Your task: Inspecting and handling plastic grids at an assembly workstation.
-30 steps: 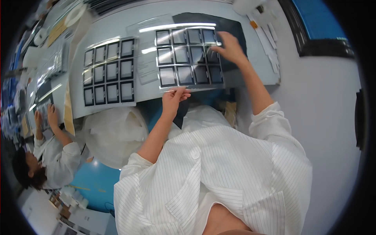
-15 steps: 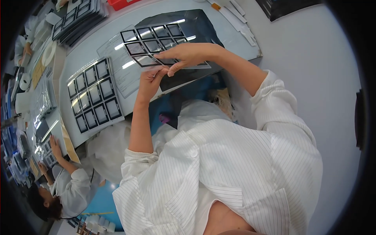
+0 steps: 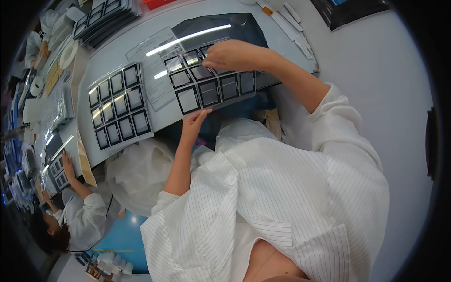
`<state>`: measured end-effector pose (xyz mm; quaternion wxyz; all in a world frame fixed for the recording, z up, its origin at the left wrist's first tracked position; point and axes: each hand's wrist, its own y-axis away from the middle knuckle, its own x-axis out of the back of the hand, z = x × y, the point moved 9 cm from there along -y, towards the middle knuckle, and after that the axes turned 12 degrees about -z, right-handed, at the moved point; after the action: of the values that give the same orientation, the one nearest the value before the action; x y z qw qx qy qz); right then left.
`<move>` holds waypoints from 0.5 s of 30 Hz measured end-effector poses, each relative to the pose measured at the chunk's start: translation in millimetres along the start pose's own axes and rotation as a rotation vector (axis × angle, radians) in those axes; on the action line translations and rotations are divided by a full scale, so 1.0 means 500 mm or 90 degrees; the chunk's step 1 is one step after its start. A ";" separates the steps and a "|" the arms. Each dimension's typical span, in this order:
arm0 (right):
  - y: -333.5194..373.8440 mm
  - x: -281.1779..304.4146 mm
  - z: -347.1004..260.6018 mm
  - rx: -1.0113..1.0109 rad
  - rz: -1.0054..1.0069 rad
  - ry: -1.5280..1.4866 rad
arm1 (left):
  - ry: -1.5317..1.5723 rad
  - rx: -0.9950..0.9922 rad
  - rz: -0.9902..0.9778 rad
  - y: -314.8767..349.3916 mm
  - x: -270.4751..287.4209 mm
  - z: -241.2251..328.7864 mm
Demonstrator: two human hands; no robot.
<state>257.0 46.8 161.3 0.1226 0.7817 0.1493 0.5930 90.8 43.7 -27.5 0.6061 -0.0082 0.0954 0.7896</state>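
The left hand point(image 3: 191, 126) pinches the framed sheet point(image 3: 210, 91) at the bench's point(image 3: 105, 55) front edge; loosening could drop it. The right hand point(image 3: 232, 54) curls, its pinch unclear.

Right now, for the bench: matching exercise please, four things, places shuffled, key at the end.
1. Left hand
2. Right hand
3. Left framed panel
4. Black sheet

A. Showing beyond the handled panel, on its far side
B. At the handled panel's near edge
C. Flat on the table
D. Over the handled panel's frames

Pairs: 1-B, 2-D, 3-C, 4-A
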 end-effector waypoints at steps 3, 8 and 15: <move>0.032 -0.019 -0.088 0.199 0.051 -0.072 | 0.174 -0.035 0.008 0.017 0.023 0.027; 0.014 -0.070 -0.111 0.054 -0.008 -0.142 | 0.280 -0.015 -0.017 -0.039 0.127 0.023; 0.006 -0.189 -0.043 0.027 -0.432 -0.275 | 0.270 0.107 -0.034 -0.050 0.022 0.051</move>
<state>212.5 8.3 84.1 0.3242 0.7969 0.3819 0.3377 114.6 64.7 -7.6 0.5920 -0.1258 0.2858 0.7430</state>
